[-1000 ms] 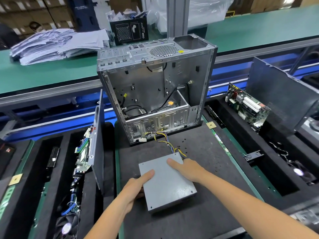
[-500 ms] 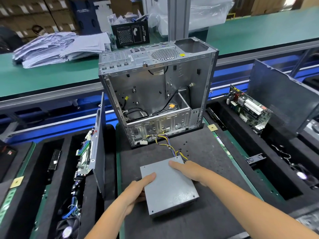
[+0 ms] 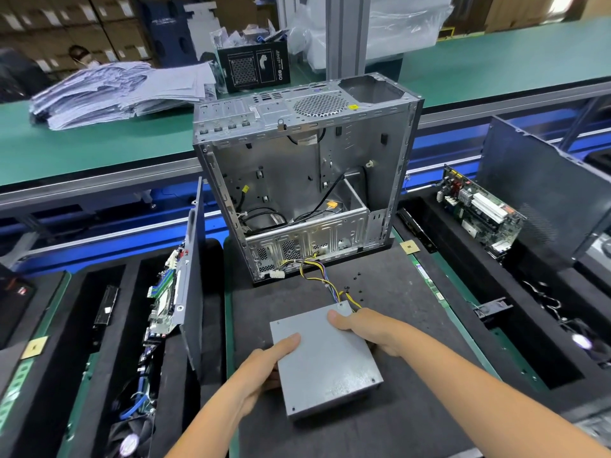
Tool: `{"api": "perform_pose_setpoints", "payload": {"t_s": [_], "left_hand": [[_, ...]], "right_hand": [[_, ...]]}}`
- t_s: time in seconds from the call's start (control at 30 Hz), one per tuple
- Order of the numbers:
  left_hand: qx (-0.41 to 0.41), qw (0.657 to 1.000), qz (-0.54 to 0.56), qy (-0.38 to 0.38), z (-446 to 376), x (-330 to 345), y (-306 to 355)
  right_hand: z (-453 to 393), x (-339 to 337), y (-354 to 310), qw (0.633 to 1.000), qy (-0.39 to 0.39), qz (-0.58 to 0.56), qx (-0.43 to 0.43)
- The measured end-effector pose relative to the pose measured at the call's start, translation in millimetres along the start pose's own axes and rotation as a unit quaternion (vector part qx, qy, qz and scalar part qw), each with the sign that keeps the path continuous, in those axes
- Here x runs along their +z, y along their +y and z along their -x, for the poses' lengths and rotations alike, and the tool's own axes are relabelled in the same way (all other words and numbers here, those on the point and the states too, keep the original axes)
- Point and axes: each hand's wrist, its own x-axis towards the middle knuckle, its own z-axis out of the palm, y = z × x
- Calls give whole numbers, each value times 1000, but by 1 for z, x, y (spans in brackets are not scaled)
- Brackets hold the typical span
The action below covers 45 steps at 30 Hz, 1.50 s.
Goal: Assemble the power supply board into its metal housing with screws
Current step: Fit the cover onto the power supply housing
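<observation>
gripping: left hand (image 3: 264,368) and right hand (image 3: 370,328) clasp the grey power supply box (image 3: 325,358) by opposite edges, thumbs on top.
location: box on the black mat (image 3: 413,325), just in front of the open metal case (image 3: 304,180).
cable: wire bundle (image 3: 325,279) runs into the case.
advice: lift level, keep wires slack, steer toward the case opening; small screws (image 3: 355,285) lie nearby.

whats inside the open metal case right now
Inside the open metal case are loose black cables, a silver drive cage and a yellow connector. The cage's perforated wall hides what sits behind it.
</observation>
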Motion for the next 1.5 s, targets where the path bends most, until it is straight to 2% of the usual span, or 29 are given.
{"api": "perform_pose_setpoints", "payload": {"t_s": [0.43, 0.67, 0.8, 0.97, 1.17, 1.33, 1.5], "left_hand": [[8, 1000, -11, 8, 3, 0, -1], [7, 999, -35, 6, 8, -3, 3], [18, 998, -47, 35, 8, -2, 3], [36, 987, -108, 111, 8, -2, 4], [32, 994, -64, 87, 11, 7, 1], [42, 992, -41, 113, 10, 12, 0], [40, 990, -1, 138, 3, 15, 4]], "right_hand": [[3, 1, -5, 1000, -16, -10, 22], [7, 1, -1, 999, -2, 46, 5], [9, 5, 3, 993, 36, 114, -16], [8, 9, 9, 979, 89, 180, -35], [6, 22, 22, 967, 188, 155, -70], [6, 22, 22, 974, 172, 136, -63], [8, 29, 16, 967, 199, 140, -70]]}}
